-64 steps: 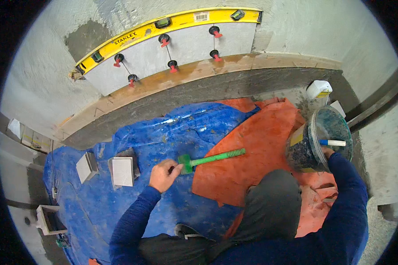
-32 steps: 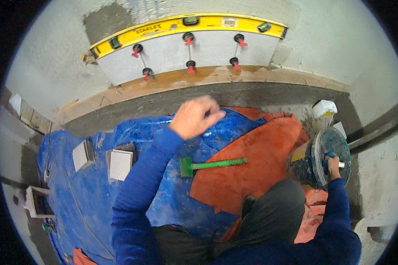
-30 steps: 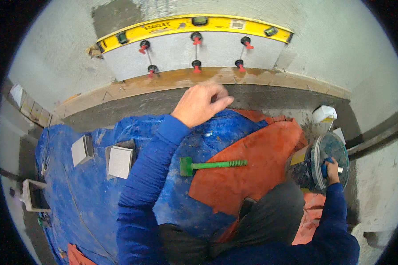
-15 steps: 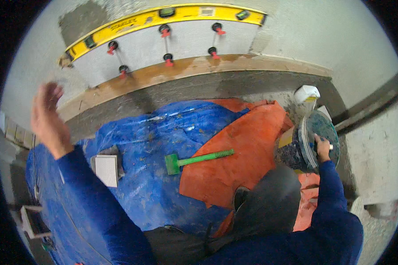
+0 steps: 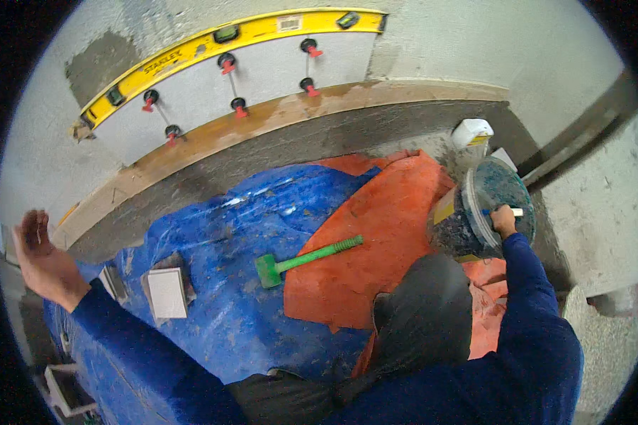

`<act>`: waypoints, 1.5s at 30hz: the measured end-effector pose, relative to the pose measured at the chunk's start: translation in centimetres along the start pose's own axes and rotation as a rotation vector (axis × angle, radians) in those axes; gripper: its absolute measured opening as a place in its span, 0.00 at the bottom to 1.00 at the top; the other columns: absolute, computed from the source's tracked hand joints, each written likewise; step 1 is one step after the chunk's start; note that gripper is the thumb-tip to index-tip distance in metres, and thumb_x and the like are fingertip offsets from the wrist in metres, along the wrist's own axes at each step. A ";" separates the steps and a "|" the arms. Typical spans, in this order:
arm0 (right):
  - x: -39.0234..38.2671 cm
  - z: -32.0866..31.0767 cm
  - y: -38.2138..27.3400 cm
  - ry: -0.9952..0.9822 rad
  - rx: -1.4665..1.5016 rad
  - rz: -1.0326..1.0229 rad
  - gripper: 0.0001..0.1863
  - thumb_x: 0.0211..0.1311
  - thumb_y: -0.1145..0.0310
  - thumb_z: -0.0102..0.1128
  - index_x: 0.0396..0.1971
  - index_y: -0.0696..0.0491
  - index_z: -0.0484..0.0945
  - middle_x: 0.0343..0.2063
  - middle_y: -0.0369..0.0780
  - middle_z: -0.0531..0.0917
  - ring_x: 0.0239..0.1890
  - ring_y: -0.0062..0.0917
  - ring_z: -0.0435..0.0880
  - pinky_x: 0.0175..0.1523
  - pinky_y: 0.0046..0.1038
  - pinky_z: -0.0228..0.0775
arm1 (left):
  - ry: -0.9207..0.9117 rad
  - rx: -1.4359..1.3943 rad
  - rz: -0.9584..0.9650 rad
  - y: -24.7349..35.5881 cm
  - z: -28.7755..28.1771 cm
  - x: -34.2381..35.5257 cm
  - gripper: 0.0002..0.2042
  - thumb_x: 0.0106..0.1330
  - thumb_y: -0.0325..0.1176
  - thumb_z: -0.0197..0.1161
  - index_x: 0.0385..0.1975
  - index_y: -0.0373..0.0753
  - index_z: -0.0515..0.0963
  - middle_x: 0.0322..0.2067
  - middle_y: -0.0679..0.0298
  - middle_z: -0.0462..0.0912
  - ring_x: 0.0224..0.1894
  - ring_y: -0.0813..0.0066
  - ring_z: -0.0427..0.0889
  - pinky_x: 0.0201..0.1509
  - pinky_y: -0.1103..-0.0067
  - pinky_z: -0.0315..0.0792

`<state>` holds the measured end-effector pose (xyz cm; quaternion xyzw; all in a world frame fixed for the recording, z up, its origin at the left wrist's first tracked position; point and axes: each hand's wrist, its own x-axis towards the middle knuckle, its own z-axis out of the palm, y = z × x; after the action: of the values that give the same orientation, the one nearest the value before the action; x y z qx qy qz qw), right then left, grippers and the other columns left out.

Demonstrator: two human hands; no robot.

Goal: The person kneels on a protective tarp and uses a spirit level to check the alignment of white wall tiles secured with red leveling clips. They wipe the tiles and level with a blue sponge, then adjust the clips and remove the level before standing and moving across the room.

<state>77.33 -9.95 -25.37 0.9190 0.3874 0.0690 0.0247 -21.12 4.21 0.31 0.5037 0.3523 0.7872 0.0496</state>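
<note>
My left hand point(image 5: 46, 263) is raised at the far left with its fingers spread, touching nothing. At the right, my right hand point(image 5: 504, 221) is closed round the handle of a tool point(image 5: 518, 212) at the mouth of a bucket point(image 5: 444, 228). The handle has a white end, and a bit of blue shows on its other side; the tool's working end cannot be made out. The bucket is tilted, dirty and see-through, with dark stuff on its walls. A green mallet point(image 5: 268, 271) lies between my arms across the blue tarp point(image 5: 227, 340) and orange sheet point(image 5: 354, 262).
A yellow spirit level point(image 5: 262, 32) rests along the top of a large tile point(image 5: 198, 81) with several black-and-red clamps. Below runs a wooden board point(image 5: 276, 117). A white container point(image 5: 471, 133) stands beyond the bucket. Small tile pieces point(image 5: 168, 294) lie on the tarp.
My left hand has moved outward to the left and lower in view. My right hand stays at the bucket on the tool. The whole view has shifted slightly.
</note>
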 end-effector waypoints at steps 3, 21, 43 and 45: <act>-2.5 -4.8 -1.4 0.198 0.387 0.280 0.34 0.54 0.42 0.68 0.42 0.63 0.81 0.42 0.56 0.85 0.47 0.48 0.84 0.54 0.39 0.72 | 0.055 -0.019 0.054 0.0 -1.6 0.1 0.16 0.76 0.35 0.49 0.52 0.30 0.77 0.49 0.48 0.81 0.54 0.57 0.80 0.63 0.64 0.71; -11.7 -34.3 -52.3 1.002 0.897 -1.308 0.16 0.53 0.61 0.69 0.41 0.48 0.83 0.40 0.40 0.85 0.43 0.37 0.84 0.47 0.37 0.77 | -0.584 0.735 0.511 0.0 21.0 -6.4 0.15 0.63 0.30 0.63 0.50 0.39 0.80 0.55 0.55 0.78 0.61 0.56 0.73 0.66 0.65 0.66; -12.0 -37.4 -57.2 1.074 0.323 -1.171 0.09 0.54 0.66 0.62 0.30 0.53 0.87 0.38 0.44 0.81 0.40 0.39 0.85 0.37 0.39 0.83 | -0.550 1.167 0.559 -5.8 27.4 -8.4 0.26 0.59 0.31 0.60 0.61 0.43 0.74 0.67 0.64 0.69 0.68 0.66 0.68 0.69 0.56 0.60; -12.1 -37.6 -57.7 1.105 0.338 -1.230 0.08 0.54 0.66 0.62 0.29 0.52 0.87 0.38 0.44 0.81 0.40 0.39 0.85 0.37 0.39 0.83 | -0.560 1.163 0.535 -5.7 27.6 -8.4 0.26 0.59 0.32 0.59 0.62 0.43 0.74 0.68 0.64 0.69 0.68 0.66 0.68 0.69 0.55 0.60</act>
<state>22.60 21.36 4.80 0.3698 0.7804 0.4238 -0.2732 4.24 18.78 -2.73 0.7019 0.5545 0.2965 -0.3346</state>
